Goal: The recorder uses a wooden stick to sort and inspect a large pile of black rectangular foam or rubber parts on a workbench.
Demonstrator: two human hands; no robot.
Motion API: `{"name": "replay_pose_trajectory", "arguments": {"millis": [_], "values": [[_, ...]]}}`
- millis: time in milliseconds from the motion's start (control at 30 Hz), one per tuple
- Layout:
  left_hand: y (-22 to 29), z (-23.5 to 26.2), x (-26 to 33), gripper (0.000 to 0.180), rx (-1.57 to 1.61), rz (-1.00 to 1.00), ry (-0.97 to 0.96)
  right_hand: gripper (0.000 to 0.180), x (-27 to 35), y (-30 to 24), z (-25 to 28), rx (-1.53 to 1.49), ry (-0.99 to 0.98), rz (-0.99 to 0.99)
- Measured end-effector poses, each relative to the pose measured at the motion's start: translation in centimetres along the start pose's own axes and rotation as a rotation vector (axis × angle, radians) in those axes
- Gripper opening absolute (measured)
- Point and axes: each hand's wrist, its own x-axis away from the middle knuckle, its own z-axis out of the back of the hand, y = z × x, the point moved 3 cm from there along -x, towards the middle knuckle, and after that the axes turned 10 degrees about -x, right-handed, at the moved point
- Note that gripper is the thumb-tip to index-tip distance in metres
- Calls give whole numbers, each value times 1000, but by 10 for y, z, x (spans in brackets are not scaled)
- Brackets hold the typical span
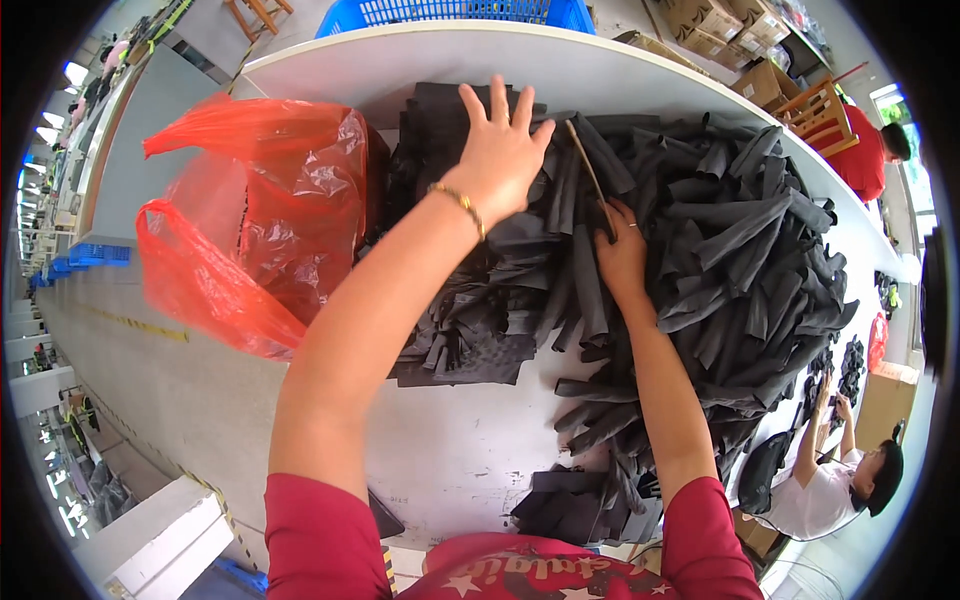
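My left hand is open, its fingers spread, over the far part of a stack of flat black fabric pieces. Whether its palm touches the stack I cannot tell. A thin brown stick slants up and away from my right hand, whose fingers are closed on its near end. To the right of that hand lies a big heap of black fabric tubes, some rolled or folded. A few tubes lie between the stack and my right hand.
A red plastic bag stands left of the stack on the white table. A low white panel borders the far side, with a blue basket beyond. More black pieces lie near me. A person in white works at right.
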Motion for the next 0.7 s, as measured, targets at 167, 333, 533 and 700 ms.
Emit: {"name": "replay_pose_trajectory", "arguments": {"millis": [167, 333, 533, 700], "values": [[-48, -21, -39, 67, 242, 242, 73, 35, 1, -79, 28, -83, 63, -29], [-47, -68, -55, 72, 413, 467, -42, 50, 48, -151, 0, -155, 20, 140], [-21, -131, -4, 74, 419, 511, 98, 71, 91, -121, -115, 15, -52, -71], [-9, -141, 20, 75, 501, 528, 111, 70, 120, -109, -129, 50, -140, -130]]}}
